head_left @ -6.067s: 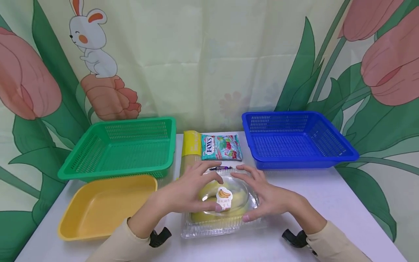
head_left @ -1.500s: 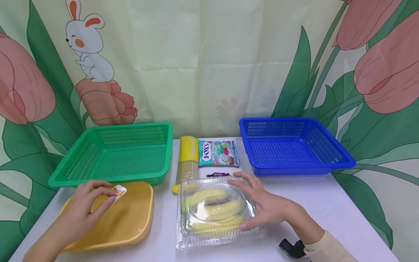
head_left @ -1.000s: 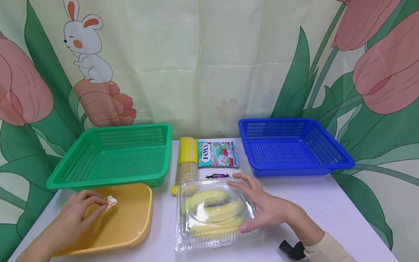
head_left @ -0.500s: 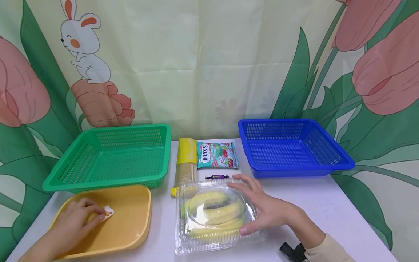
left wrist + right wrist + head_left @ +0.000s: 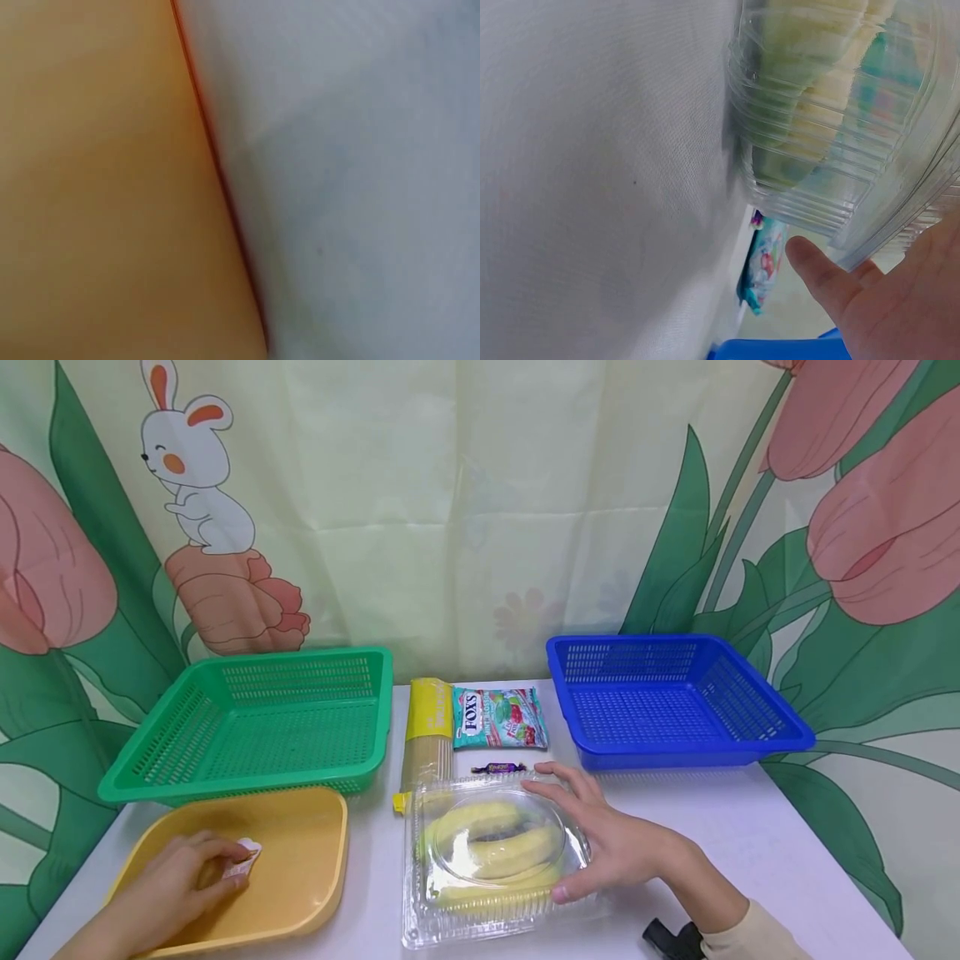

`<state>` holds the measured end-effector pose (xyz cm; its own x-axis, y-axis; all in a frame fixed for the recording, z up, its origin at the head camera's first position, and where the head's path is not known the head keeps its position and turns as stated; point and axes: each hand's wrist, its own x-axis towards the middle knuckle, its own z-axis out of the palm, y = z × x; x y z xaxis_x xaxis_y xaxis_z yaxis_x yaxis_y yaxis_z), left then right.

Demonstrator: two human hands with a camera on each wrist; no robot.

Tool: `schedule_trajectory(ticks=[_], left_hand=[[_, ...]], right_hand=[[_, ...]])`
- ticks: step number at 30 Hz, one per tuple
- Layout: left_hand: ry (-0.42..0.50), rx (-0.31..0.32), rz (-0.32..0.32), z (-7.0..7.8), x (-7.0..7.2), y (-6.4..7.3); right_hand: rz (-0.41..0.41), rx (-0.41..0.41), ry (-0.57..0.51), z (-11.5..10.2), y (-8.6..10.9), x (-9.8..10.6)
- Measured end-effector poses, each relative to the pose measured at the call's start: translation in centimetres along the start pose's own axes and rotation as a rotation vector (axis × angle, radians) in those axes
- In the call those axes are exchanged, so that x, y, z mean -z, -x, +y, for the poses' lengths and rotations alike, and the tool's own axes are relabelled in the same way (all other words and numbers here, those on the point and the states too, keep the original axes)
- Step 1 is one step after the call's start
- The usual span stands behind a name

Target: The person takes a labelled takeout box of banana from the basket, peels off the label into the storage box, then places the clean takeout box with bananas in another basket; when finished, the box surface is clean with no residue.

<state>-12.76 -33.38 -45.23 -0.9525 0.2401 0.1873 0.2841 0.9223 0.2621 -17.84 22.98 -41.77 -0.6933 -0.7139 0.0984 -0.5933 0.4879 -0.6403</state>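
Left hand low at left, fingers curled, a small white sticker pinched between forefinger and thumb; part of its print lies under the fingertips, and whether it touches the floor of the yellow basin can't be told. Left forearm cut off at the bottom edge, hiding the basin's near left corner. Left wrist view blurred: only yellow plastic and white cloth, hand out of sight. Right hand right of centre, thumb and fingers spread apart, resting across the right end of a clear plastic box; sleeve cut off below. Right wrist view takes in just part of that hand and the box's ribbed side. Bananas inside, outlines broken by glare and ridges; the box also covers the lower end of a yellow-topped pack. Six seconds back the sticker sat on the box lid with both hands over it; since then it has gone left and down into the basin, while the right hand has kept to the box. Beyond, at centre: purple-wrapped candy, then a teal candy bag touching the pack. Green basket behind the basin at left, blue basket upper right of centre. White cloth-covered table; behind it a pale curtain printed with pink tulips and, upper left, a white rabbit.
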Motion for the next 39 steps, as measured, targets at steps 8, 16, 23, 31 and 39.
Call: schedule_trajectory(ticks=[8, 16, 23, 31, 39], left_hand=[[0.015, 0.062, -0.160, 0.5, 0.4, -0.6], [0.023, 0.061, -0.165, 0.5, 0.3, -0.6], [0.078, 0.012, -0.168, 0.1, 0.0, -0.3], [0.265, -0.013, -0.303, -0.4, 0.4, -0.8], [0.229, 0.052, -0.238, 0.7, 1.4, -0.7]], right_hand=[[0.000, 0.000, -0.004, 0.1, 0.0, 0.0], [0.007, 0.027, 0.004, 0.1, 0.1, -0.1], [0.007, 0.027, 0.001, 0.0, 0.1, -0.1], [0.008, 0.026, 0.000, -0.1, 0.1, -0.1], [0.012, 0.018, 0.004, -0.1, 0.1, -0.1]])
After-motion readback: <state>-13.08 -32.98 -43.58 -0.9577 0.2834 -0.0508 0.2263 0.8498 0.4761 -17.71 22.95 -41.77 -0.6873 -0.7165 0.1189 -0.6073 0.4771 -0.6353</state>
